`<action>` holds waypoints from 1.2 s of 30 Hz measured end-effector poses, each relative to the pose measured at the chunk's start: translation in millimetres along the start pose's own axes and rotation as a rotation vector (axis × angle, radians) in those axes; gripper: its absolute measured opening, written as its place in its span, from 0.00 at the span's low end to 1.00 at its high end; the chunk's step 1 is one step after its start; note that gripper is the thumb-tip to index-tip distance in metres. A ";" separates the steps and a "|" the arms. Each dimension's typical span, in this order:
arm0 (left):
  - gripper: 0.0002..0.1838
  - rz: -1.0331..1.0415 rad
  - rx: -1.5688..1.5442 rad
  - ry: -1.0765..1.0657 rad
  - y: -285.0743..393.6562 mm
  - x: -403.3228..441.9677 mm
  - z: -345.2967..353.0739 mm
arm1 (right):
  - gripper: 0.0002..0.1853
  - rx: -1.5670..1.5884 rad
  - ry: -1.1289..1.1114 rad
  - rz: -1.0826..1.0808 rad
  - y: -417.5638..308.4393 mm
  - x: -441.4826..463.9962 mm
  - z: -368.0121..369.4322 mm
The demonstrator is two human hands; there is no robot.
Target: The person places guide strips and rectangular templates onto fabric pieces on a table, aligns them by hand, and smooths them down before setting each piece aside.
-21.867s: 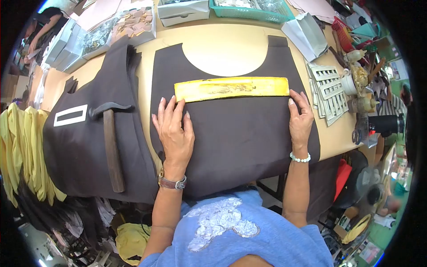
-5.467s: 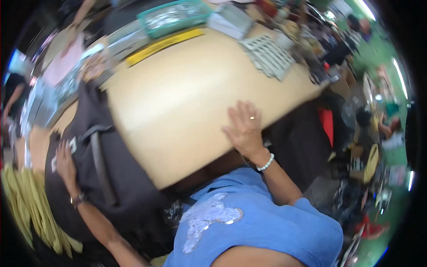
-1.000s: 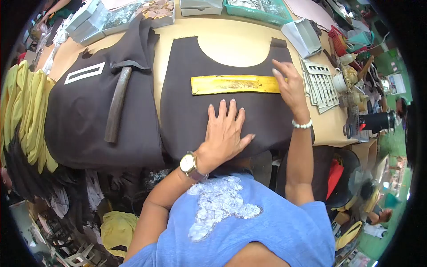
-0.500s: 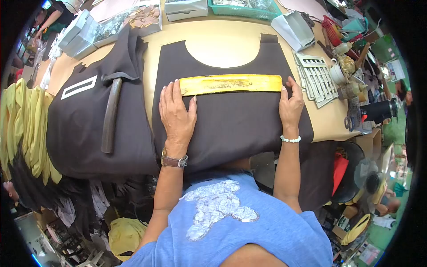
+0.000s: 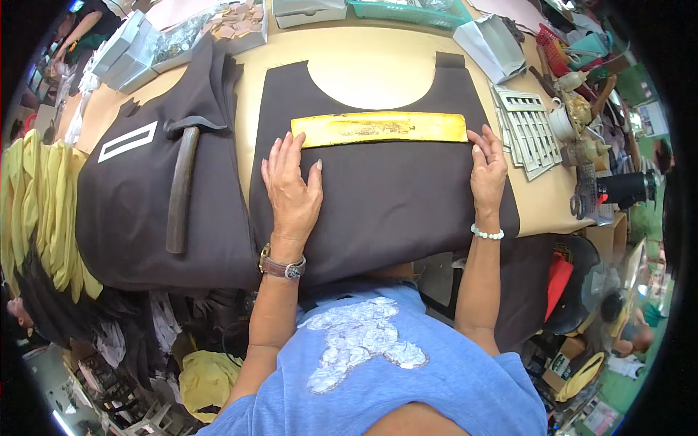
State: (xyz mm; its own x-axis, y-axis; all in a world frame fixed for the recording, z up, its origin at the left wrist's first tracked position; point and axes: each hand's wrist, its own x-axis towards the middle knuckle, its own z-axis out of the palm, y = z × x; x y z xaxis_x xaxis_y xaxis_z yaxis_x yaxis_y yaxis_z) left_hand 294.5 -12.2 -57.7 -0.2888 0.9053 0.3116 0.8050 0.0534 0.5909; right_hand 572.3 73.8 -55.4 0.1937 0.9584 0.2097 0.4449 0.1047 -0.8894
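Observation:
A yellow strip (image 5: 379,128) with dark scuff marks lies across the dark brown apron-shaped fabric piece (image 5: 378,196), just below its curved neckline. My left hand (image 5: 292,182) rests open on the fabric, fingertips at the strip's left end and thumb apart. At the right end is my right hand (image 5: 488,171), fingers loosely bent and apart, their tips beside the strip. Left of my left hand, a hammer (image 5: 179,189) with a wooden handle lies on another stack of dark fabric (image 5: 127,211). A white rectangular frame (image 5: 128,142) sits on that stack.
White stencil-like plates (image 5: 529,131) lie to the right, near a black cylindrical object (image 5: 627,189) and cluttered tools. Boxes (image 5: 134,47) and a green basket (image 5: 411,11) line the table's far side. Yellow fabric (image 5: 36,211) hangs at the left. Another person's arm (image 5: 80,33) shows far left.
The yellow strip has moved slightly up, closer to the neckline. My right hand has shifted a little to the right, off the strip's end. The hammer stays where it was.

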 end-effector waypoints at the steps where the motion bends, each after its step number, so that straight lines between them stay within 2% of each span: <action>1: 0.24 0.002 0.013 -0.005 0.1 0.2 -0.3 | 0.21 -0.009 -0.004 -0.003 -0.2 0.1 -0.1; 8: 0.21 -0.018 0.041 -0.046 -2.6 -1.8 2.7 | 0.22 -0.047 -0.016 0.002 -1.0 -0.5 0.2; 17: 0.21 -0.026 0.050 -0.052 -0.7 -0.6 0.8 | 0.22 0.032 -0.025 0.012 3.4 1.6 0.1; 23: 0.21 -0.016 0.055 -0.055 -0.8 -0.1 0.3 | 0.22 -0.033 -0.021 -0.001 -1.3 -0.2 -0.5; 29: 0.22 -0.005 0.038 -0.037 0.1 0.2 0.2 | 0.21 0.079 -0.017 0.055 -3.4 -1.0 1.6; 32: 0.22 0.015 0.056 0.076 2.3 0.2 1.5 | 0.17 -0.198 -0.008 -0.100 5.5 0.1 -0.3; 33: 0.22 0.017 0.073 0.051 3.2 0.5 0.3 | 0.12 -0.210 0.001 -0.166 0.3 -0.6 0.3; 36: 0.22 0.021 0.101 0.001 5.1 0.7 -2.6 | 0.12 -0.314 -0.001 -0.234 2.1 -1.6 0.2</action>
State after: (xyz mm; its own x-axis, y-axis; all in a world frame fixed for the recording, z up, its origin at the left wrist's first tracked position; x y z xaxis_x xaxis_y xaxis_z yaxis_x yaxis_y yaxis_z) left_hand 297.1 -12.4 -52.5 -0.2718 0.9061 0.3243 0.8588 0.0763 0.5065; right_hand 572.7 72.5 -57.6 0.0550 0.9184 0.3917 0.7229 0.2340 -0.6501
